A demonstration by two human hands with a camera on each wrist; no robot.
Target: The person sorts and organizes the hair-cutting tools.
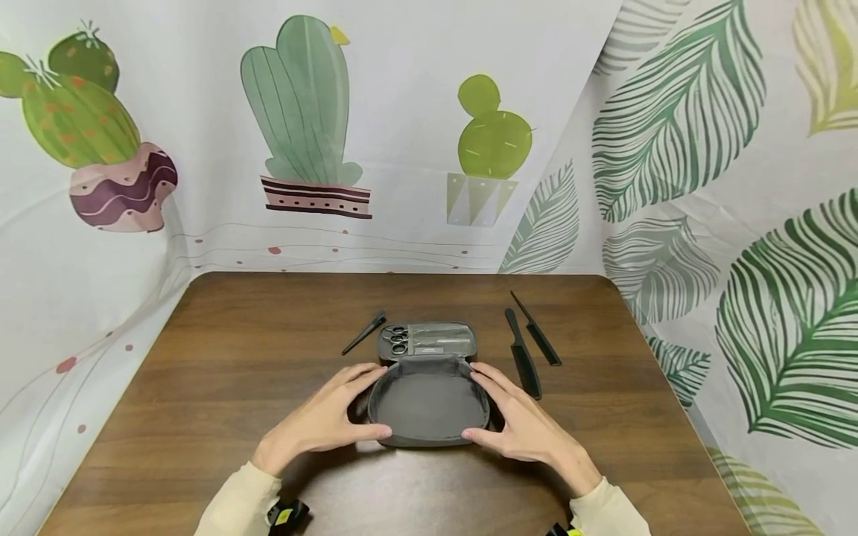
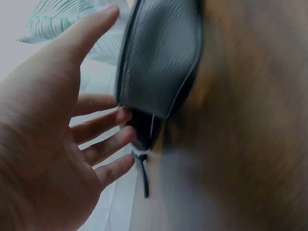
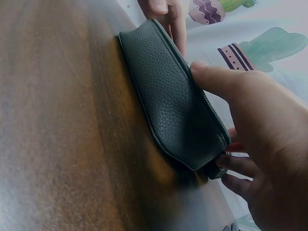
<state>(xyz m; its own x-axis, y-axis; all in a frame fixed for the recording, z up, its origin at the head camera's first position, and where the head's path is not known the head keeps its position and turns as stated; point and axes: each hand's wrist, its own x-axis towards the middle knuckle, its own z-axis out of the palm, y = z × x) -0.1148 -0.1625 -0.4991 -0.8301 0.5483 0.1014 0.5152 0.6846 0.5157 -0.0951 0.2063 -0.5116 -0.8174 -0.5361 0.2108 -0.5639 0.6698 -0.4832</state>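
A dark grey zip-up case (image 1: 429, 406) lies unfolded on the table, its near tray hollow with a bare grey floor. Its lid half (image 1: 462, 327) is spread out behind and carries metal scissors (image 1: 398, 340) beside a clear pocket. My left hand (image 1: 325, 413) is spread along the case's left side; in the left wrist view its fingertips are at the far corner and the thumb stands off the rim. On the right side, my right hand (image 1: 519, 420) holds the case, with its thumb on the zipped rim and its fingers bent round the back corner.
A black hair clip (image 1: 364, 333) lies left of the lid. To the right are a black handled comb (image 1: 523, 356) and a rat-tail comb (image 1: 536, 330). The wooden table (image 1: 234, 335) ends at patterned cloth (image 1: 409, 134) at the back and sides.
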